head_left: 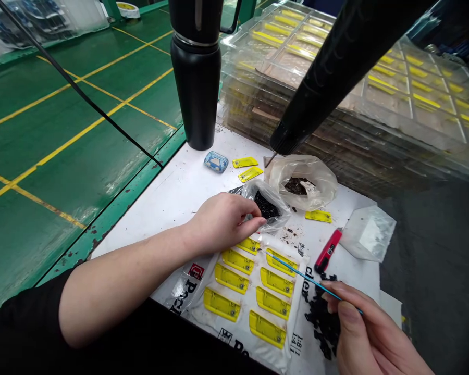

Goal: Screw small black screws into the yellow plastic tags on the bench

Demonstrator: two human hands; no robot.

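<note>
My left hand (222,221) is at the mouth of a small clear bag (283,214) that holds tiny black parts (266,204). Its thumb and fingers are bent close together; whatever they pinch, if anything, is hidden. In my right hand (365,330) is a thin blue stick (308,279), gripped between thumb and fingers. The stick's tip points left, over the top of the right row of yellow plates (268,328). Several such plates lie in two rows on a white printed packet (246,341). My left hand partly covers the upper end of the left row.
Behind stand a black bottle (197,99), a blue tin (216,162), an open bag of dark bits (320,182) and a black electric screwdriver (308,104). A red cutter (328,250) and black pieces (324,323) lie right. Stacked clear trays (250,94) rise behind.
</note>
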